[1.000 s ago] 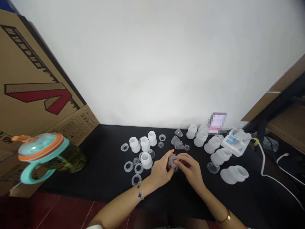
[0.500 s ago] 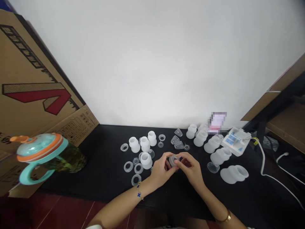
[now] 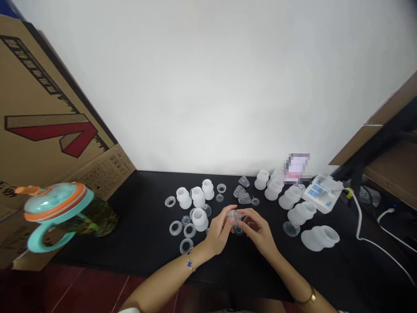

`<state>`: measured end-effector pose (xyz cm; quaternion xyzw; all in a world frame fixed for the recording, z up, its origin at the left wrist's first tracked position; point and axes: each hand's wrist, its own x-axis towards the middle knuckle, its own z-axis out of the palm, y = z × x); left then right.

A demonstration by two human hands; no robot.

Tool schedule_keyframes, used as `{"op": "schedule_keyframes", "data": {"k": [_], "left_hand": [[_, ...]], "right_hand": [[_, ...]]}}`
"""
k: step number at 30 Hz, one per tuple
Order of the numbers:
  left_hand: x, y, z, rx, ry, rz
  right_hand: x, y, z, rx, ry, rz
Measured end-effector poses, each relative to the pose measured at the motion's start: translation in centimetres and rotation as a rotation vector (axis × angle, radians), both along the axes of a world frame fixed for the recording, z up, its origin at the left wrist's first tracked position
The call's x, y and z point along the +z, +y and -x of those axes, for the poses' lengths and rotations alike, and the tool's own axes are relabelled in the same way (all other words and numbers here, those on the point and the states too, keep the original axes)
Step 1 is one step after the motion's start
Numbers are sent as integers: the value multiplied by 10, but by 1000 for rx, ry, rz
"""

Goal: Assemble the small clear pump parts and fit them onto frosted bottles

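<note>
My left hand (image 3: 219,229) is closed around a translucent screw ring (image 3: 233,215), its thumb on the near side. My right hand (image 3: 259,231) pinches the same ring from the right; whether a second small part sits inside it I cannot tell. Just below the fingers shows a clear round piece (image 3: 239,230), partly hidden by them. To the left stand several small white bottles (image 3: 200,219) with open necks, and loose rings (image 3: 186,246) lie around them. Beyond my hands are clear caps (image 3: 244,198) and a small clear disc with a stem (image 3: 256,201).
At the right lie several larger frosted bottles (image 3: 320,238) and a clear dome (image 3: 291,228). Behind them are a white box-shaped device (image 3: 322,193) with a cable (image 3: 359,217) and a blurred-out screen (image 3: 297,167). A teal-lidded jug (image 3: 58,202) and a cardboard box (image 3: 48,100) stand left.
The ring has been tipped between my fingers, from its round face showing to its side showing. A clear round piece now shows beneath my hands. The bottles have not moved.
</note>
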<state>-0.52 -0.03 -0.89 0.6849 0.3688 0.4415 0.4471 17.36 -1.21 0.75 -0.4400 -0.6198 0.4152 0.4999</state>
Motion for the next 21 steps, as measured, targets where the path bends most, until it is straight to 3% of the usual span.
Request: {"op": "schedule_keyframes", "data": {"k": [10,14,21], "left_hand": [[12,-4,-2,15,90,-81],[10,-4,-4,16,131,-101],[2,-2,-8,137,144,-77]], "right_hand": [[0,0,0,-114,-85,-150],[-1,0,0,-135,-130,-193],[0,-3,3,-147,-166,-244]]}}
